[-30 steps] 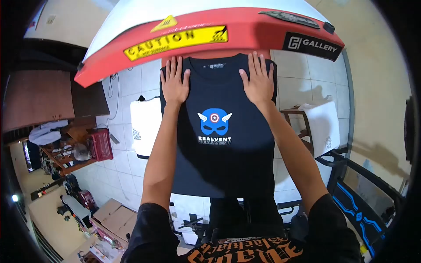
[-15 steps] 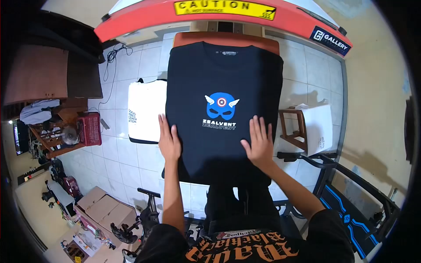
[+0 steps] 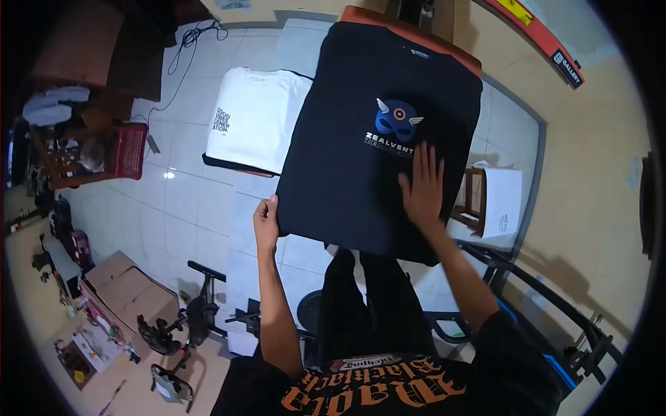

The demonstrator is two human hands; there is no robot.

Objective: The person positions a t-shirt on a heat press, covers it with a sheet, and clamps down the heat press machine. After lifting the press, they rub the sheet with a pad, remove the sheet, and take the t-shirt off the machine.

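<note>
A black T-shirt [image 3: 361, 187] lies spread over an orange-red press platen [image 3: 454, 55], whose far edge shows beyond the collar. On its chest is a blue winged-mask print [image 3: 395, 123] with white "ZEALVENT" lettering below. My left hand [image 3: 266, 220] is closed on the shirt's near left edge, thumb against the fabric. My right hand [image 3: 424, 191] rests with spread fingers on the shirt, just right of the lettering and partly over its end.
White T-shirts [image 3: 267, 114] lie in a stack to the left. On the right stands a wooden stool [image 3: 473, 197] with a white shirt [image 3: 502, 201] draped over it. The red press head [image 3: 538, 31] is at upper right. Exercise equipment [image 3: 534, 284] occupies the near right.
My left hand has moved from lying flat beside the shirt to grasping its near left edge. The view has turned, and the press head now appears at upper right.
</note>
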